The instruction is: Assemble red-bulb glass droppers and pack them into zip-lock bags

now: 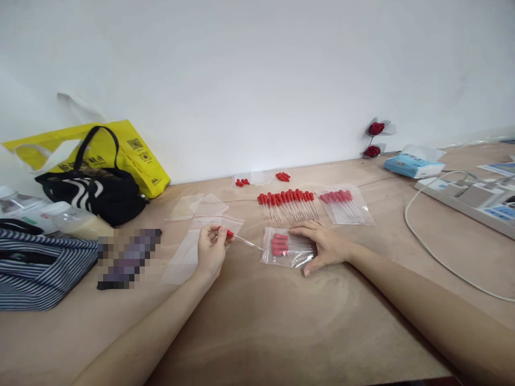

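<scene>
My left hand (212, 251) pinches the red bulb of a glass dropper (246, 241), whose thin clear tip points right, close to the open side of a clear zip bag (293, 256). Several red-bulbed droppers lie inside that bag. My right hand (322, 244) rests with fingers spread on the bag's right end. Behind the bag is a row of several loose droppers (287, 199). To its right lies another filled bag (362, 214). Flat, unfilled zip bags (181, 262) lie beside and under my left hand.
Small red bulbs (282, 176) lie at the back near the wall. A yellow bag (155, 174), a black pouch (116, 201) and a striped bag (48, 273) stand left. Right are a tissue pack (412, 165), a power strip (475, 209) and a white cable (428, 257).
</scene>
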### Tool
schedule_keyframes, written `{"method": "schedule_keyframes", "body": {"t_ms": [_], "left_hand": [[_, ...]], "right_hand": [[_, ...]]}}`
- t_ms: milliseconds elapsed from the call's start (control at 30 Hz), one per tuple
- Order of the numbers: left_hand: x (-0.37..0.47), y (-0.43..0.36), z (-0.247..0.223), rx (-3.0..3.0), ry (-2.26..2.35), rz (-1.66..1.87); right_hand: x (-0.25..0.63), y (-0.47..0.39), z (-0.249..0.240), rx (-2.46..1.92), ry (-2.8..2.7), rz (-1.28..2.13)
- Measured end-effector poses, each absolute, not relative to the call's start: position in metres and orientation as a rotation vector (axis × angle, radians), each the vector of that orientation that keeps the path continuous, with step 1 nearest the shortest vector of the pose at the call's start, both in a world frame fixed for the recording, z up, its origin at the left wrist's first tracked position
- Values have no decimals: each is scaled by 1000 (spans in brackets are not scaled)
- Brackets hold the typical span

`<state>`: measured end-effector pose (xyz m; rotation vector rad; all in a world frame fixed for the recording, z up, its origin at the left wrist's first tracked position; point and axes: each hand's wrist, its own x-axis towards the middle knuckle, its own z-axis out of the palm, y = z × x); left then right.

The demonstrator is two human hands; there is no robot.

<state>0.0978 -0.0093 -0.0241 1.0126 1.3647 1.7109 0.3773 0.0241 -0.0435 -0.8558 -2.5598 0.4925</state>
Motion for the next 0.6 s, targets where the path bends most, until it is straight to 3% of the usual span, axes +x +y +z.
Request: {"method": "schedule_keyframes", "body": {"t_ms": [600], "left_hand": [[114,-34,-26,931,1325,1399]], "right_hand": [[378,25,-45,-862,-2560,503]]}}
